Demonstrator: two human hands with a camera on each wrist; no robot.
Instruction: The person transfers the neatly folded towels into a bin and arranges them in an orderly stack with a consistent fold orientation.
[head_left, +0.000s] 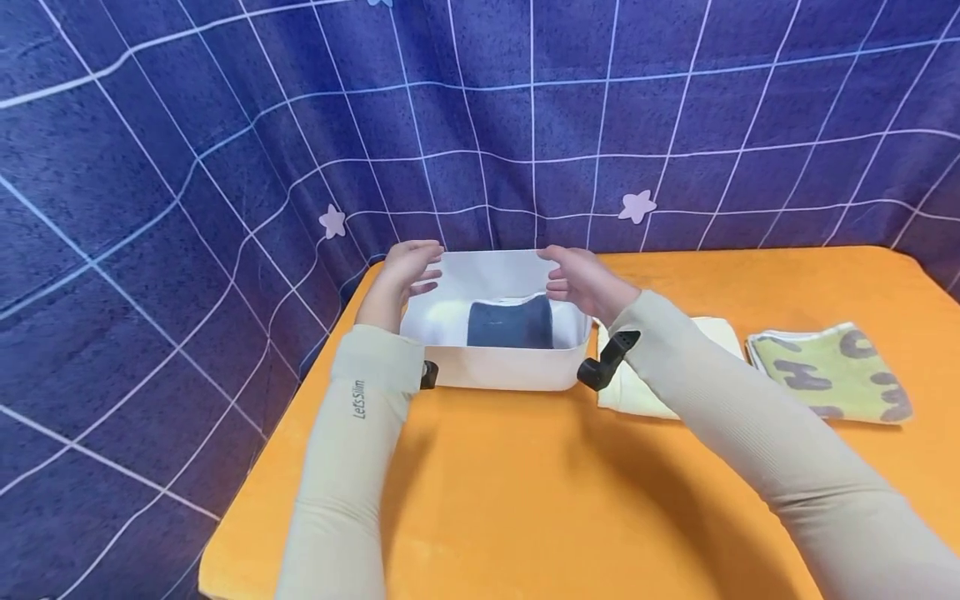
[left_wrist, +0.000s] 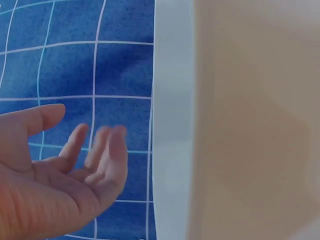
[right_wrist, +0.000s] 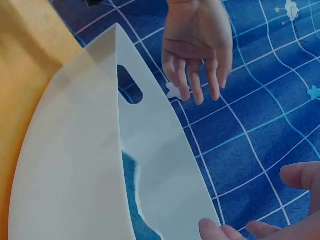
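White bin [head_left: 504, 369] near "LetsSlim" sleeve [head_left: 345, 467]

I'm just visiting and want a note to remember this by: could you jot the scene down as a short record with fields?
Left hand: fingers loose, holding nothing, near the bin's left end
Right hand: fingers loose, holding nothing, near the bin's right end
Bin: white, on the table
In bin: dark cloth
Right of bin: cream cloth, then yellow-green patterned cloth
Table: orange
Backdrop: blue gridded curtain
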